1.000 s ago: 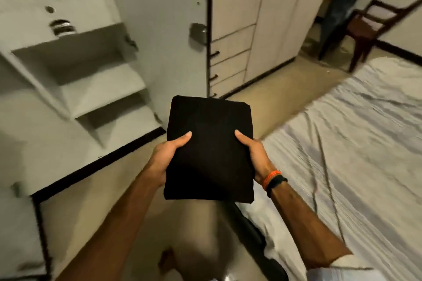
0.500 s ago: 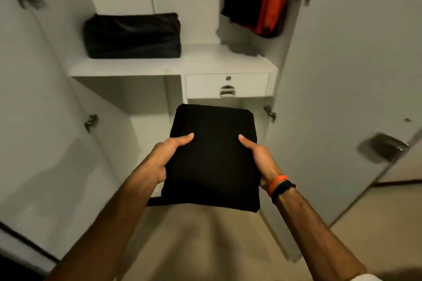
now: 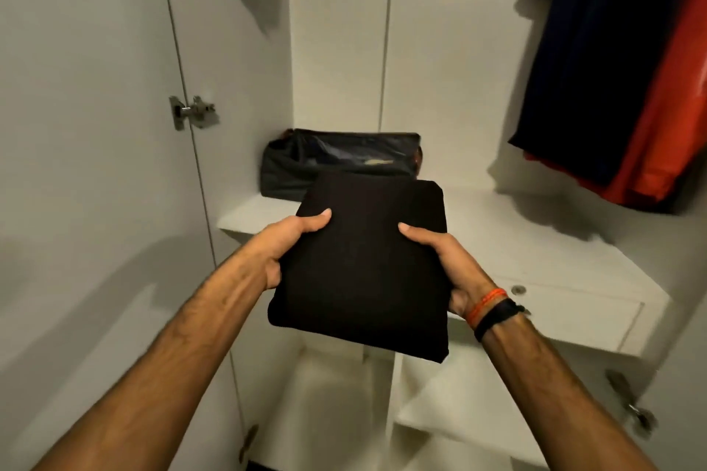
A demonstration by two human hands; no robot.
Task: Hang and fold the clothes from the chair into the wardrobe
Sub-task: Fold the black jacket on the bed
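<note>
- Two hands hold a folded black garment (image 3: 363, 268) by its sides: left hand (image 3: 285, 243), right hand (image 3: 451, 271), thumbs on top, fingers curled beneath.
- Its long axis points ahead at the wardrobe shelf (image 3: 535, 252); the far edge seems already above the shelf's front lip.
- Just beyond lies a dark bag (image 3: 336, 161), possibly touching.
- Dark and red clothes (image 3: 631, 88) hang to the right.

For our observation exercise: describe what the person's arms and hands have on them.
Both forearms are bare, with no sleeves in view. The right hand has two bands at its wrist: an orange band and a dark band. The left hand wears nothing.
</note>
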